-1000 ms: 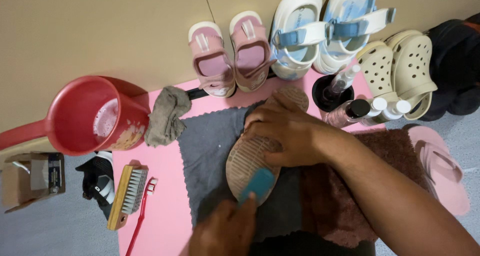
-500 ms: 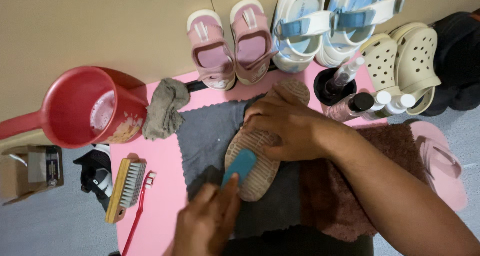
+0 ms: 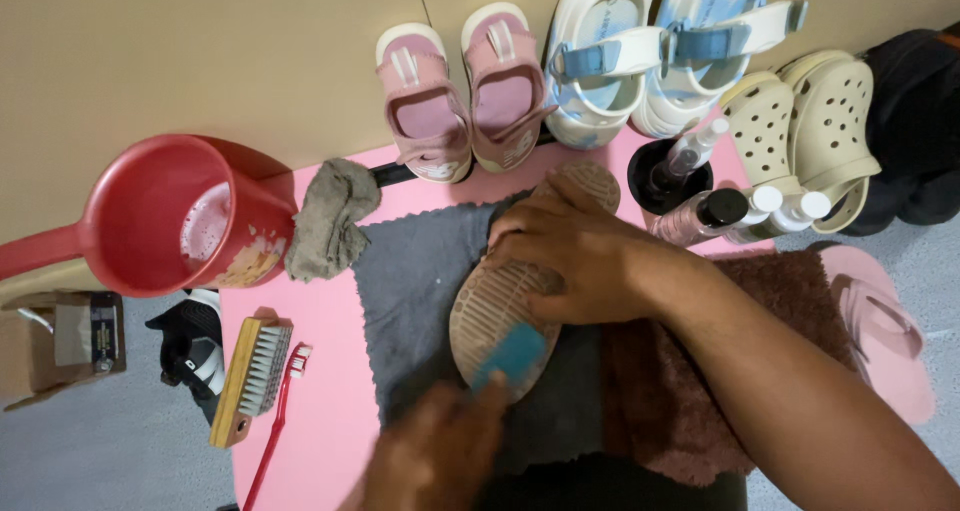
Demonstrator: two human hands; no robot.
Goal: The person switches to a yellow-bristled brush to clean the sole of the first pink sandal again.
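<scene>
The shoe (image 3: pixel 520 291) is kept sole-up on the grey cloth (image 3: pixel 420 271) by the right hand (image 3: pixel 575 251), whose fingers are spread flat over it so it stays steady. A teal brush (image 3: pixel 510 356) is grasped by the left hand (image 3: pixel 430 456) and laid against the sole.

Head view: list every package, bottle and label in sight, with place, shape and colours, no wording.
Open brown cardboard box: far left on the grey floor, holding a small item with a dark label.
Clear spray bottle: standing in a black round holder, right of the shoe.
Clear dark-capped bottle and two white-capped bottles: lying beside it.
</scene>
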